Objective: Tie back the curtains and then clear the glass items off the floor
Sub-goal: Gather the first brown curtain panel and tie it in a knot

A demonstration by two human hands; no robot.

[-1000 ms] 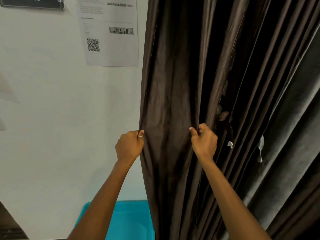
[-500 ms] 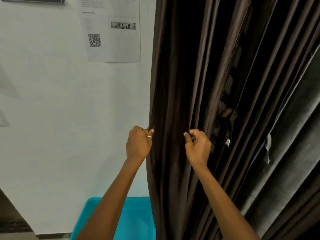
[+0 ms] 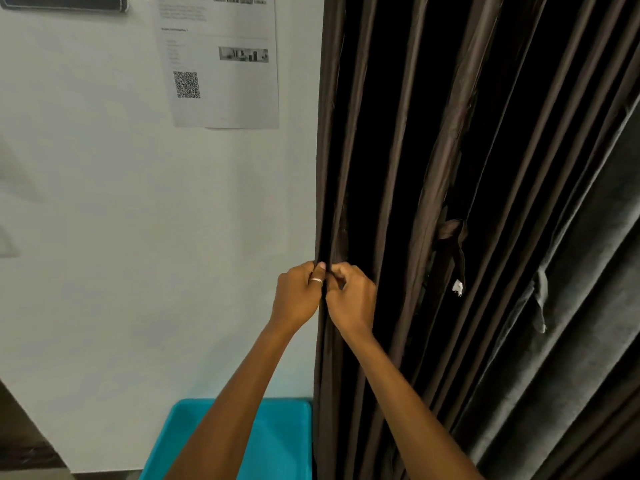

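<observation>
Where left hand (image 3: 298,296) touches right hand (image 3: 353,299), both pinch one curtain (image 3: 446,168).

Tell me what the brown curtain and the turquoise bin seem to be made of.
Brown curtain: woven fabric, probably satin-like polyester; soft pleats carry a faint sheen. Turquoise bin: likely moulded plastic, smooth and semi-matte; uniform colour and rounded rim suggest it.

An office-like room, judging by the printed QR-code notice (image 3: 221,64) and nameplate (image 3: 65,2) on the wall (image 3: 104,237).
</observation>
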